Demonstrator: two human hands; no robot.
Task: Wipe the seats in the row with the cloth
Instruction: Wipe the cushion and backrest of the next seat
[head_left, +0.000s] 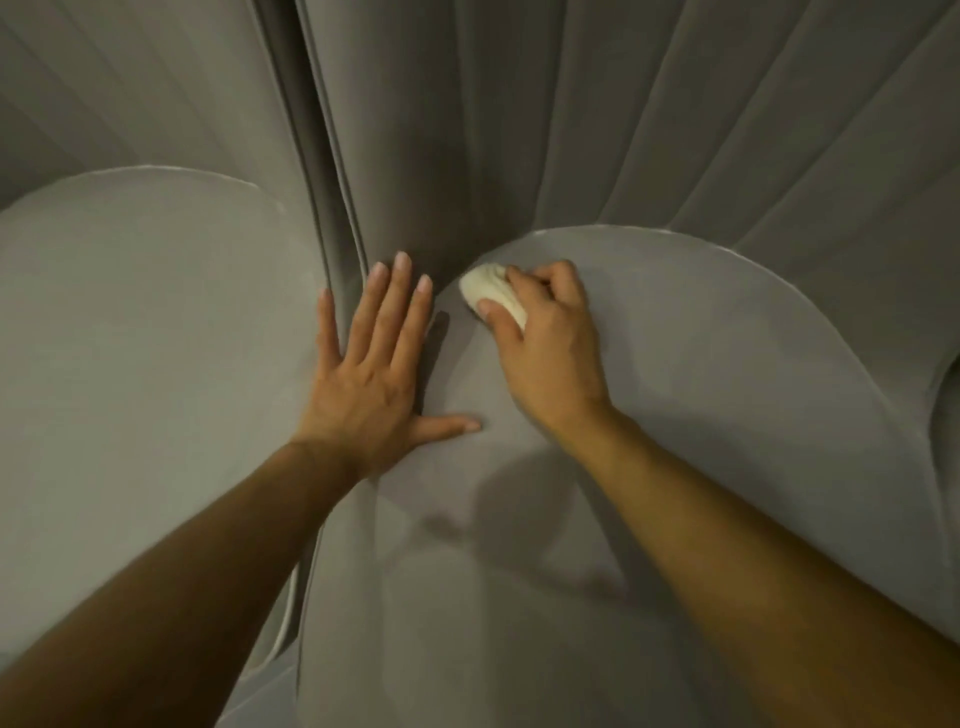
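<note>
We see a person's two bare arms, uncovered right up to the frame edge. The left forearm (182, 571) enters from 7 o'clock, the right forearm (753, 545) from 5 o'clock. On the back of the left hand (374, 374) tendons and veins stand out as ridges running toward the knuckles. Its fingernails (401, 261) are rounded and neatly trimmed. The right hand (545, 343) shows rounded knuckles and a short thumbnail (485, 306).

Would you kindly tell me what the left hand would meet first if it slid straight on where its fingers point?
Probably the pleated grey fabric just beyond the left hand; the cloth in the right hand sits aside. Depth is unclear.
</note>
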